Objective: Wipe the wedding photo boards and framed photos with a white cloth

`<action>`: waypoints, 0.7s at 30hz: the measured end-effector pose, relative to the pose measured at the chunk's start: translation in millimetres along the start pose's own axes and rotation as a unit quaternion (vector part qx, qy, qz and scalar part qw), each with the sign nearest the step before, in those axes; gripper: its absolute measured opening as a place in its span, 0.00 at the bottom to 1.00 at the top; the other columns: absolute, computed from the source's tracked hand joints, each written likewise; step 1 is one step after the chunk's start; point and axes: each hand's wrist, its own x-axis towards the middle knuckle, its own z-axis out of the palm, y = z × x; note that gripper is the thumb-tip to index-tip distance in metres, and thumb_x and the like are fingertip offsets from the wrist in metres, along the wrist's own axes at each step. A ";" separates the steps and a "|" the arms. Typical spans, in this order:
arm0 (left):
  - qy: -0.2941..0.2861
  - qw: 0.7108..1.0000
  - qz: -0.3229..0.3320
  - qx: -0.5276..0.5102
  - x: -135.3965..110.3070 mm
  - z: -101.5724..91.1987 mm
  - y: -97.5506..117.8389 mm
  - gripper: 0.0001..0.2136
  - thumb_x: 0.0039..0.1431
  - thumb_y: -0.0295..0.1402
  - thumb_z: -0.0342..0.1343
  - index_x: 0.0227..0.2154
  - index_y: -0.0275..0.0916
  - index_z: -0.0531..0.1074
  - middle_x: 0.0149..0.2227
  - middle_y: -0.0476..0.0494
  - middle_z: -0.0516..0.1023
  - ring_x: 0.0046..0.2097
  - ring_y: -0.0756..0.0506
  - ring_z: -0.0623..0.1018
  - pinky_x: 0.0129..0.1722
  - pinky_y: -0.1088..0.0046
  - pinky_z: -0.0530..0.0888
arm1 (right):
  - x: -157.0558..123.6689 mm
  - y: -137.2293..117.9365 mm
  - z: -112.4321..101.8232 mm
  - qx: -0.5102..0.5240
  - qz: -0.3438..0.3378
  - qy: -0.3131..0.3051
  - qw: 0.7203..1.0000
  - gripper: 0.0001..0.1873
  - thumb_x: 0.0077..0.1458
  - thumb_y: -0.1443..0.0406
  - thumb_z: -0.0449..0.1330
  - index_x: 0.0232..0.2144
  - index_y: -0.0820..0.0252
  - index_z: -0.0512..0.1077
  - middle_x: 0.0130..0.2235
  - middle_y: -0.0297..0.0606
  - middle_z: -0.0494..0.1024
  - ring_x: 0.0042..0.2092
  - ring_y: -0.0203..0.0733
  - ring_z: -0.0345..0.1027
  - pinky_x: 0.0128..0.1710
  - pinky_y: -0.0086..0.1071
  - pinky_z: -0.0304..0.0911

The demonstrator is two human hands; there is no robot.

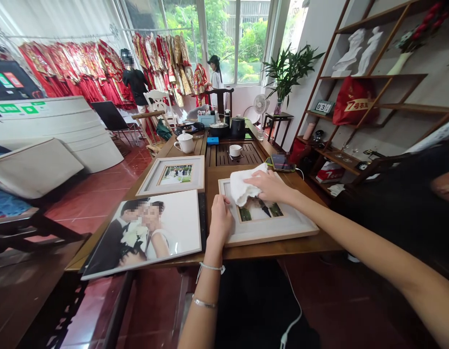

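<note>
A pale wooden picture frame (278,227) lies flat on the dark wooden table (268,249) in front of me. My right hand (270,186) presses a white cloth (242,186) down on the frame's glass, fingers laid flat over the cloth. My left hand (220,219) rests on the frame's left edge with its fingers curled over the rim, holding it. A second framed photo (173,174) lies further left, and a large unframed wedding print (144,232) lies at the near left corner, overhanging the edge.
A white cup (185,142), a small white bowl (235,150), a blue box (212,140), kettles and a phone (282,162) sit on the far table. Two people stand by racks of red garments at the back. Shelves line the right wall.
</note>
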 end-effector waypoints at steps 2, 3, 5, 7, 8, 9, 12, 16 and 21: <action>0.011 1.000 0.004 -0.001 -0.8 1.1 0.9 0.13 0.51 0.14 0.43 0.29 0.41 0.60 0.33 0.47 0.67 0.38 0.46 0.71 0.42 0.68 0.68 | 14.4 -0.2 2.2 0.004 0.003 0.002 1.000 0.37 0.46 0.73 0.54 0.61 0.59 0.63 0.58 0.52 0.69 0.61 0.59 0.53 0.51 0.53 0.53; 0.016 1.000 0.004 -0.001 -0.9 1.4 1.8 0.13 0.52 0.14 0.43 0.29 0.41 0.60 0.33 0.47 0.66 0.37 0.46 0.70 0.42 0.68 0.68 | 20.2 -1.4 3.2 0.012 0.000 -0.001 1.000 0.38 0.46 0.73 0.54 0.61 0.59 0.62 0.59 0.52 0.68 0.62 0.60 0.52 0.52 0.53 0.53; 0.032 0.999 -0.003 0.001 -0.2 1.0 4.7 0.11 0.55 0.16 0.43 0.30 0.41 0.59 0.33 0.46 0.66 0.37 0.46 0.69 0.41 0.68 0.68 | 28.2 -5.1 5.1 0.037 -0.008 -0.016 0.999 0.39 0.45 0.72 0.55 0.63 0.59 0.61 0.60 0.52 0.66 0.63 0.61 0.51 0.53 0.55 0.52; 0.052 0.998 -0.021 0.001 1.3 -0.5 8.5 0.10 0.58 0.18 0.42 0.31 0.41 0.58 0.34 0.46 0.65 0.38 0.46 0.69 0.42 0.67 0.68 | 31.2 -9.1 5.7 0.066 -0.009 -0.036 0.997 0.40 0.45 0.72 0.55 0.63 0.59 0.60 0.60 0.54 0.66 0.64 0.61 0.50 0.55 0.57 0.50; 0.061 0.998 -0.032 -0.003 2.3 -1.4 10.5 0.08 0.60 0.20 0.42 0.31 0.41 0.58 0.34 0.46 0.65 0.38 0.46 0.69 0.42 0.66 0.68 | 30.8 -11.0 5.2 0.079 -0.006 -0.044 0.996 0.40 0.45 0.72 0.55 0.63 0.59 0.60 0.59 0.55 0.66 0.64 0.61 0.50 0.56 0.57 0.49; 0.065 0.997 -0.042 -0.010 3.2 -2.5 12.5 0.07 0.61 0.22 0.42 0.32 0.41 0.58 0.35 0.45 0.65 0.39 0.45 0.69 0.44 0.66 0.68 | 29.1 -12.7 4.2 0.092 -0.006 -0.050 0.994 0.40 0.45 0.72 0.55 0.63 0.59 0.61 0.59 0.55 0.66 0.64 0.60 0.51 0.57 0.58 0.48; 0.059 0.995 -0.060 -0.046 5.3 -5.0 17.2 0.03 0.65 0.29 0.42 0.35 0.41 0.58 0.37 0.44 0.66 0.42 0.44 0.71 0.46 0.64 0.68 | 16.9 -18.1 -1.8 0.129 -0.029 -0.068 0.989 0.40 0.43 0.73 0.55 0.62 0.56 0.63 0.58 0.51 0.68 0.62 0.59 0.54 0.59 0.59 0.44; 0.049 0.994 -0.066 -0.070 6.4 -5.2 16.1 0.07 0.68 0.35 0.40 0.37 0.40 0.59 0.40 0.41 0.68 0.44 0.44 0.72 0.49 0.63 0.68 | -12.1 -29.2 -11.2 0.165 -0.095 -0.096 0.977 0.41 0.41 0.75 0.55 0.61 0.56 0.64 0.56 0.49 0.71 0.62 0.58 0.55 0.58 0.60 0.46; 0.013 0.996 -0.053 -0.065 5.4 0.2 7.9 0.05 0.66 0.34 0.42 0.40 0.40 0.60 0.43 0.38 0.68 0.48 0.42 0.72 0.53 0.59 0.67 | -53.6 -46.0 -24.1 0.207 -0.185 -0.103 0.955 0.36 0.44 0.74 0.54 0.58 0.56 0.66 0.55 0.44 0.73 0.62 0.54 0.55 0.59 0.56 0.48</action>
